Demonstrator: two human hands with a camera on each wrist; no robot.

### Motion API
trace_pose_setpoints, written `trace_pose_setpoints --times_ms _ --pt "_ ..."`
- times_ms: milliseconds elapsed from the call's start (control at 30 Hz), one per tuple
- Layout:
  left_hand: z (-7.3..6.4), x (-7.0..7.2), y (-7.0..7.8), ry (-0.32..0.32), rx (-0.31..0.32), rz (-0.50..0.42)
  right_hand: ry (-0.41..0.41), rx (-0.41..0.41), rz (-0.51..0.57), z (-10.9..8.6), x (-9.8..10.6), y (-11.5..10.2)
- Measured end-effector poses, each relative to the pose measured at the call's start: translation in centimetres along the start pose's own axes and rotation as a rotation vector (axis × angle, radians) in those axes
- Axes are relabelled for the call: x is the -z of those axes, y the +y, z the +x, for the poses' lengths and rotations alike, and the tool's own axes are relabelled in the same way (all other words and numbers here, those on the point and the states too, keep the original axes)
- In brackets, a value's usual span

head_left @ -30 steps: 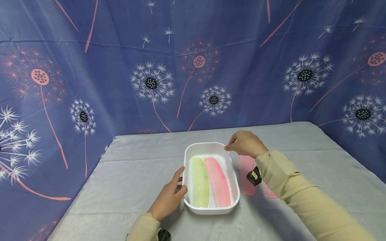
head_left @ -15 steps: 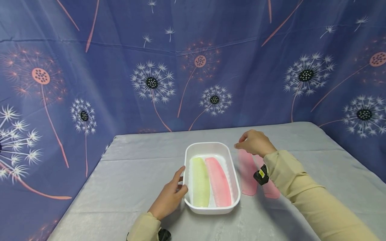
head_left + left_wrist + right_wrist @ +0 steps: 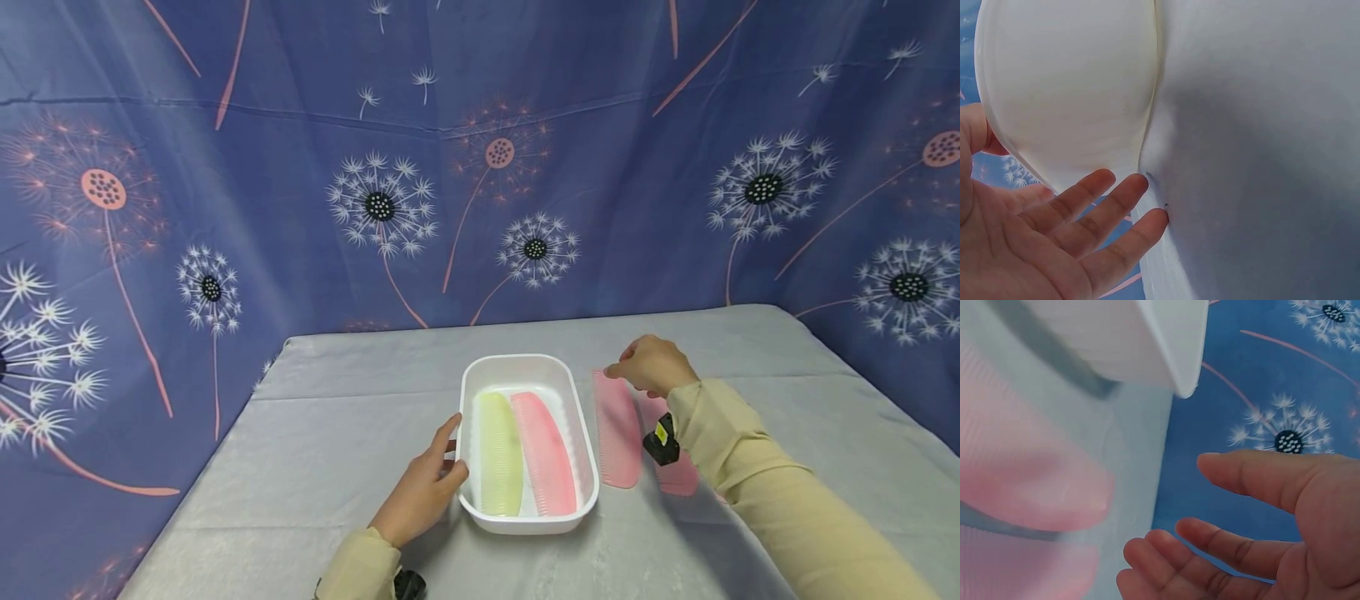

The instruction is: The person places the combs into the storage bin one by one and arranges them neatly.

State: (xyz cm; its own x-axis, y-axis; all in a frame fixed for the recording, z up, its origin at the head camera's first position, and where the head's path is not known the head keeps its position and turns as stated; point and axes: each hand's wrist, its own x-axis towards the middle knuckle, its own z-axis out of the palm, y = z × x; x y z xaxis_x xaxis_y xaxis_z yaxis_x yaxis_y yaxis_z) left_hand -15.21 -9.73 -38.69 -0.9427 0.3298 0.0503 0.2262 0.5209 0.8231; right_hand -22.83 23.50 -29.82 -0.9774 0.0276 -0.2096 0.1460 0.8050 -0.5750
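A white rectangular tray (image 3: 517, 526) stands on the cloth-covered table, with a yellow-green comb (image 3: 501, 454) and a pink comb (image 3: 546, 454) lying side by side in it. Against the tray's left wall rests my left hand (image 3: 420, 496), its fingers fairly straight and the thumb up at the rim. My right hand (image 3: 652, 365) hovers at the far end of another pink comb (image 3: 618, 433), which lies right of the tray. In the right wrist view its thumb and fingers are apart with nothing between them. Partly behind the right wrist lies one more pink comb (image 3: 677, 477).
Grey cloth (image 3: 337, 450) covers the table, creased in long lines. Behind and along both sides hangs a blue curtain (image 3: 637, 250) with a dandelion print. The right forearm's sleeve (image 3: 795, 500) reaches across the front right of the table.
My right hand has moved right from the tray's far right corner and come down over the far end of the outside pink comb. My left hand and the tray have stayed put.
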Motion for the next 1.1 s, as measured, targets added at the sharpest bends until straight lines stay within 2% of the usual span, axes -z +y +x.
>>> trace_pose_setpoints --times_ms 333,667,1100 --pt "0.1 0.0 0.0 -0.001 0.002 -0.001 -0.018 -0.048 -0.032 0.5 -0.6 1.3" --pt "0.1 0.0 0.0 0.001 0.008 0.002 -0.035 -0.072 -0.041 1.2 -2.0 2.0" --pt "0.0 0.0 0.1 0.002 0.000 -0.005 -0.009 -0.083 -0.176 1.9 -2.8 2.1"
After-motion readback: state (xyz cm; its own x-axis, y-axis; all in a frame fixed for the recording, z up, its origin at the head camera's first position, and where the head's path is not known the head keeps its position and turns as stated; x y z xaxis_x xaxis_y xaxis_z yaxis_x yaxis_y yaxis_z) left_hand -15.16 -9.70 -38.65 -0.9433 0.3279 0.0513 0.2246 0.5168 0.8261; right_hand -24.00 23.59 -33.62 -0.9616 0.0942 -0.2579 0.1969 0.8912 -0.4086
